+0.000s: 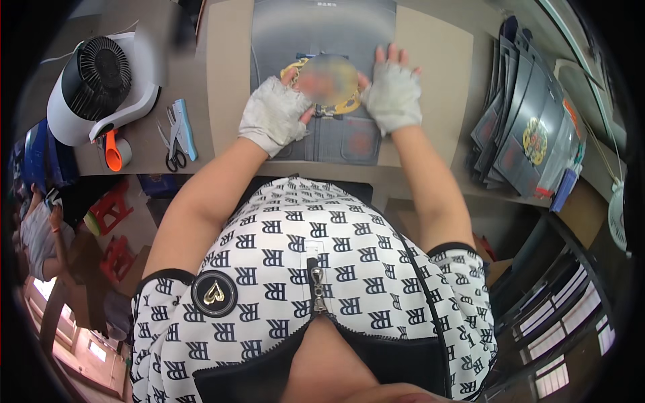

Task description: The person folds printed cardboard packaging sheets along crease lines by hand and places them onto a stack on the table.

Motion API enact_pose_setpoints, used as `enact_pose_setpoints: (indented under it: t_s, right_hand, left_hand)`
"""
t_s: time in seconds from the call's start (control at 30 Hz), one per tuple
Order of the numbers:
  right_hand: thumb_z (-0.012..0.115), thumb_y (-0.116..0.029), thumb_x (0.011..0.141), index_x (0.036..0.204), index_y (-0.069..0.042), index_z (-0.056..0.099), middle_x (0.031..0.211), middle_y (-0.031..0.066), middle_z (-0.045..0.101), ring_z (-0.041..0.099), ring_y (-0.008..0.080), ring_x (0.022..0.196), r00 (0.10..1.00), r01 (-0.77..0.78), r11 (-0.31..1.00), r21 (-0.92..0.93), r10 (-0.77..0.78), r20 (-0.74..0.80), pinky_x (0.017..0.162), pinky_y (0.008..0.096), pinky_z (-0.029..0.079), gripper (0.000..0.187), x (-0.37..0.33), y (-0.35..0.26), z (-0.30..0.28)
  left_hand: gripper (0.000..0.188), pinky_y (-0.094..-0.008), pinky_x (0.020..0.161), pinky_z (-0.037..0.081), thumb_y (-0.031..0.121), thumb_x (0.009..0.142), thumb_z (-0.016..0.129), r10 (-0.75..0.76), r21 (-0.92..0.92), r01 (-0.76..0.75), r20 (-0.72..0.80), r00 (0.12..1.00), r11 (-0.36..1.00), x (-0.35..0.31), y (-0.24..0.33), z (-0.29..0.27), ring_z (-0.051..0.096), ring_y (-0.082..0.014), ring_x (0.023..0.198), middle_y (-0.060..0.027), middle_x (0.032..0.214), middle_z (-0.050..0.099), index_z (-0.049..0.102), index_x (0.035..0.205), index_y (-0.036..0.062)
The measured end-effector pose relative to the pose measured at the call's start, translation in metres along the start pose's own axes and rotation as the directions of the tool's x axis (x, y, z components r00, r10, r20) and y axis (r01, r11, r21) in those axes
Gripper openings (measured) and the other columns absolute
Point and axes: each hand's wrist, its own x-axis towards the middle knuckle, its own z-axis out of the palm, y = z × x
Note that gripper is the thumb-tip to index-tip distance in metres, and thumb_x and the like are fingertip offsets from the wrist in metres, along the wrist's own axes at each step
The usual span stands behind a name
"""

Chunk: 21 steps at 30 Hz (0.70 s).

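A grey fabric panel (275, 40) lies flat on the table in front of me, with a round gold-edged emblem (346, 107) on it; the emblem's middle is blurred. My left hand (274, 115), in a whitish fingerless glove, lies at the emblem's left edge, thumb and fingers apart, fingertips touching its rim. On the other side, my right hand (395, 94) wears a matching glove. It rests flat near the panel's right edge, fingers stretched away from me, thumb side against the emblem.
At left stand a white-and-black fan-like device (101, 74), an orange tape roll (117, 151), scissors (175, 151) and a light-blue tool (185, 131). A stack of similar grey panels (517, 114) lies at right, beside a blue-handled tool (566, 188). Another person (44, 228) is at far left.
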Motion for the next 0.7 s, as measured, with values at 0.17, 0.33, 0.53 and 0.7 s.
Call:
enact_pose_setpoints:
  t_s: [0.17,0.33,0.53,0.7]
  right_hand:
    - [0.049,-0.068,0.100,0.163,-0.010,0.038,0.171,0.0186,0.032,0.028,0.0396,0.159,0.982,-0.019,1.000,-0.004,0.018,-0.188,0.125,0.0663,0.022,0.087,0.142,0.009,-0.011]
    - [0.049,-0.067,0.100,0.165,-0.011,0.035,0.172,0.0203,0.029,0.027,0.0398,0.159,0.956,-0.195,0.977,0.092,0.210,-0.206,0.125,0.0661,0.020,0.087,0.217,0.036,-0.015]
    - [0.054,-0.060,0.099,0.164,-0.010,0.036,0.171,0.0228,0.030,0.030,0.0417,0.158,0.960,-0.063,0.995,-0.079,0.039,-0.277,0.125,0.0663,0.022,0.084,0.149,0.016,-0.012]
    - [0.063,-0.055,0.094,0.160,-0.006,0.041,0.165,0.0275,0.037,0.031,0.0481,0.155,0.988,0.080,0.995,0.066,-0.088,0.124,0.124,0.0676,0.023,0.085,-0.074,-0.026,-0.022]
  left_hand:
    - [0.053,-0.0497,0.116,0.042,0.031,0.091,0.069,-0.058,-0.071,0.059,0.016,0.998,0.996,-0.013,0.005,-0.013,0.051,-0.0373,0.144,-0.0065,0.154,0.059,0.065,0.141,0.0124]
    - [0.052,-0.0472,0.112,0.044,0.029,0.088,0.073,-0.021,-0.127,0.020,-0.010,1.000,0.992,-0.009,0.010,0.001,0.052,-0.0368,0.144,-0.0064,0.152,0.061,0.067,0.137,0.0125]
    - [0.055,-0.0456,0.110,0.045,0.030,0.086,0.075,0.000,-0.187,-0.013,-0.070,0.998,0.982,-0.002,0.007,-0.013,0.053,-0.0372,0.143,-0.0140,0.152,0.059,0.066,0.137,0.0109]
    - [0.085,-0.0496,0.122,0.036,0.036,0.090,0.075,-0.344,-0.306,0.289,-0.143,0.928,0.907,-0.023,0.002,0.008,0.042,-0.0452,0.149,-0.0278,0.165,0.038,0.039,0.162,0.0086]
